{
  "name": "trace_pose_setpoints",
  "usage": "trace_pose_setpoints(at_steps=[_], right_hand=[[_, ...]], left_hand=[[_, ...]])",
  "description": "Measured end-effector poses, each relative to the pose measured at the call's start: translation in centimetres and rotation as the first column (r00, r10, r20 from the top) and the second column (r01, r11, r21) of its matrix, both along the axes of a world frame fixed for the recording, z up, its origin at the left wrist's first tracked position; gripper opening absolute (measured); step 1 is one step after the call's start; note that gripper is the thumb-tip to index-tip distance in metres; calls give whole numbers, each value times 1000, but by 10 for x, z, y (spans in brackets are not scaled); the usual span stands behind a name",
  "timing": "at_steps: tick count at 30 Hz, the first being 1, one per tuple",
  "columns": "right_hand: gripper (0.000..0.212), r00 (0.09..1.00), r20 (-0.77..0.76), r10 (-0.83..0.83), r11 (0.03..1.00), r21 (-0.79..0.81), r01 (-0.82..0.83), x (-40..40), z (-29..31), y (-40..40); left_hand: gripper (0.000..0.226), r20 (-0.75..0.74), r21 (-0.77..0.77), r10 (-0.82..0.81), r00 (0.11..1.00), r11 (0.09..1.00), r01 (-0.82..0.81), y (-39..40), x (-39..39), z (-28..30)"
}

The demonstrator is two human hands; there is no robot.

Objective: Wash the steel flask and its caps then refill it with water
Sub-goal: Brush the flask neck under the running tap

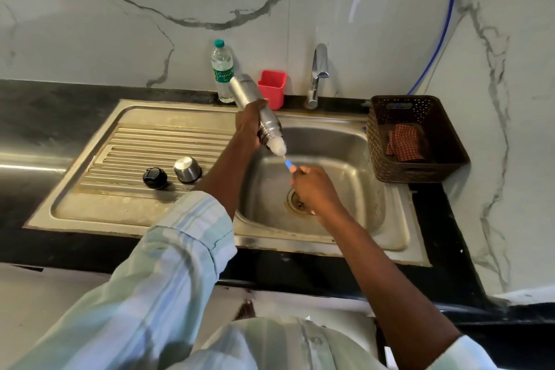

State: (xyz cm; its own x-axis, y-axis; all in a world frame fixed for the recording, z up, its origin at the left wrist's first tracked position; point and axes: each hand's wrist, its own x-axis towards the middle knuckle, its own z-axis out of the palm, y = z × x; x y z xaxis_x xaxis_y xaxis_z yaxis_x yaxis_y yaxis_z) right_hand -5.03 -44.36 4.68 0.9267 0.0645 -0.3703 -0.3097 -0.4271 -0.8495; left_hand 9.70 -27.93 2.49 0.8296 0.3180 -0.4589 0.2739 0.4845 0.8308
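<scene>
Marble-look wall, black tabletop [45, 117], steel sink [345, 159]. Left hand [249, 125] grips steel flask [255, 102] tilted over the basin, mouth down-right. Right hand [313, 189] holds bottle brush [277, 149], white head at flask mouth. Black cap [155, 178] and steel cap [187, 169] sit on drainboard, left of both hands.

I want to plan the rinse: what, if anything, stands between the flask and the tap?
Nothing visible does. The left hand holds the steel flask tilted over the sink, with the bottle brush at its mouth. The tap stands to its right, with open space between; the red holder sits behind.
</scene>
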Motion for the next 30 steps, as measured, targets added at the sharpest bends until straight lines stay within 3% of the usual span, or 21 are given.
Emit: trace_pose_setpoints(at_steps=[1,2,3,4,6,8,13,15,17,19,21,23,25,27,30], right_hand=[[31,978,-206,4,932,357,71,6,-2,2],[31,919,-389,71,751,627,207,12,-4,2],[32,863,-478,165,570,760,312,17,-5,2],[31,839,-498,219,462,810,361,17,-4,3],[31,828,-497,259,397,837,377,14,-2,5],[32,835,-490,251,458,820,343,2,2,3],[34,925,-368,98,772,614,163,-30,-3,-8],[34,963,-268,36,899,430,86,-38,-6,-11],[36,996,-72,46,996,85,-40,-42,-12,-18],[36,980,127,151,956,-273,-111,-40,-20,-29],[34,962,195,193,921,-375,-109,-38,-27,-37],[35,974,137,182,955,-261,-141,-34,-26,-39],[41,987,-98,128,984,140,-113,-27,-23,-36],[50,925,-325,198,867,499,-10,-10,-25,-30],[44,823,-492,282,666,718,201,15,-30,-23]], left_hand=[[70,3,1,-79,997,997,79,-4,-5,0],[66,25,-21,-149,989,989,150,-8,-9,-1],[62,49,-44,-188,981,981,190,-12,-14,2],[57,66,-69,-201,977,976,206,-13,-17,4],[49,88,-97,-189,978,976,197,-10,-16,6],[46,83,-118,-122,989,984,131,0,-12,8],[52,60,-112,135,989,985,-127,27,-7,2],[56,67,-117,177,982,979,-168,31,-6,-1],[62,57,-117,216,975,971,-208,36,-6,-4],[61,36,-132,244,969,962,-238,41,-5,-5],[61,32,-145,270,962,954,-262,41,-7,-7],[64,23,-138,285,958,950,-279,37,-9,-10],[66,45,-111,271,961,958,-265,30,-10,-13],[67,49,-68,197,979,979,-193,18,-15,-12],[49,95,-114,103,990,989,-92,-4,-26,-7]])
